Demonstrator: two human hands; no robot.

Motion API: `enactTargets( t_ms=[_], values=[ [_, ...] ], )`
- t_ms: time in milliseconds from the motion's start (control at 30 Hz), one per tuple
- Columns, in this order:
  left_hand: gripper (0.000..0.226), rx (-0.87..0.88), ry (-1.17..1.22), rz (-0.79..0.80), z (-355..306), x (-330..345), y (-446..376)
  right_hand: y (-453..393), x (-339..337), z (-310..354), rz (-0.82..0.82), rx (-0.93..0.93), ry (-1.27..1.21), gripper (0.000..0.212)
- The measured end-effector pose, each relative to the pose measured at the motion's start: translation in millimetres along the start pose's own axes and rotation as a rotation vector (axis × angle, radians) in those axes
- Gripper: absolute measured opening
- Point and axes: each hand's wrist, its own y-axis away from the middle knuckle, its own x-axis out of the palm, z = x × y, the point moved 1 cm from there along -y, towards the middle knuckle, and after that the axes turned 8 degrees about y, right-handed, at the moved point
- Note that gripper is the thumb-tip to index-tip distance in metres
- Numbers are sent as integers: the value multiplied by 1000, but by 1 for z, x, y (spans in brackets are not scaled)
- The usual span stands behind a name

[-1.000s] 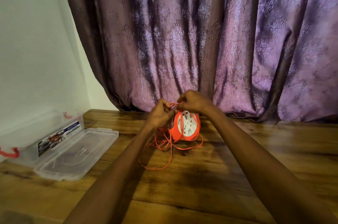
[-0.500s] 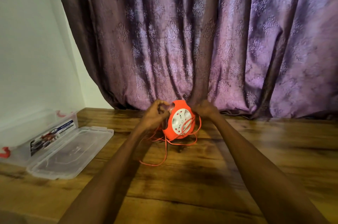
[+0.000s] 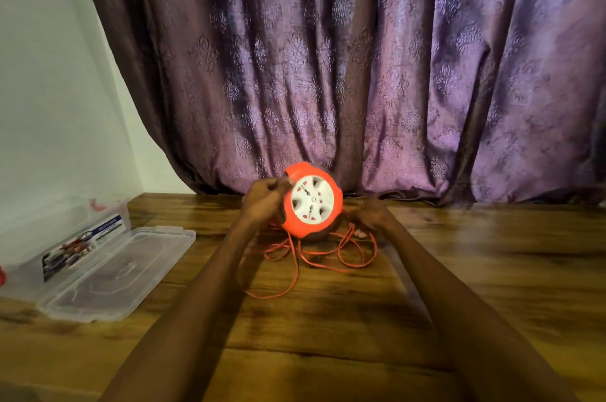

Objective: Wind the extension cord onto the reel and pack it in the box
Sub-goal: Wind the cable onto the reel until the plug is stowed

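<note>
On the table (image 3: 459, 270), the reel (image 3: 313, 201) stands at twelve o'clock before the curtain (image 3: 360, 57). Loose cord (image 3: 314, 257) lies just before it. The box (image 3: 62, 231) and lid (image 3: 121, 273) sit at nine o'clock.

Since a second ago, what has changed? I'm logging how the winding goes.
The right hand left the top of the reel and dropped to the loose orange cord on its right side. The reel turned its white socket face toward the camera. The left hand still grips the reel's left edge. The clear box and its lid lie as before.
</note>
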Motion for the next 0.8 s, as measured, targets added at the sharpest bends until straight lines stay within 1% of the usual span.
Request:
enactTargets(
  t_ms=[67, 100, 133, 200, 233, 267, 300, 367, 433, 500, 567, 667, 733, 800],
  values=[
    [34, -49, 330, -68, -8, -6, 5, -1, 1, -10, 9, -23, 154, 27],
    [33, -64, 433, -86, -11, -9, 6, -3, 0, -14, -6, -54, 243, 27],
    [31, -87, 501, -97, -14, -12, 6, -4, -4, -14, -37, -89, 323, 27],
    [27, -113, 547, -88, -18, -17, 3, -5, -13, -1, -145, -199, 363, 20],
    [29, -130, 546, -73, -20, -18, 2, -4, -18, 11, -203, -271, 271, 16],
    [32, -149, 549, -50, -21, -18, 0, 0, -25, 25, -225, -326, 103, 14],
    [31, -163, 554, -25, -24, -16, 0, 5, -31, 42, -210, -343, -84, 16],
    [26, -158, 561, 43, -32, -10, 0, 13, -40, 71, -73, -347, -341, 23],
    [31, -156, 541, 99, -35, -1, -2, 18, -47, 87, 12, -407, -375, 31],
    [37, -160, 547, 129, -34, 9, -5, 19, -53, 91, 44, -438, -357, 40],
    [36, -149, 539, 144, -38, 20, -5, 19, -59, 85, 23, -408, -420, 39],
    [31, -116, 555, 178, -42, 35, -5, 17, -65, 68, -8, -364, -594, 39],
    [32, -109, 552, 216, -39, 43, -7, 13, -69, 54, -70, -314, -714, 38],
    [20, -120, 548, 264, -37, 51, -6, 12, -75, 43, -137, -258, -823, 40]
  ],
)
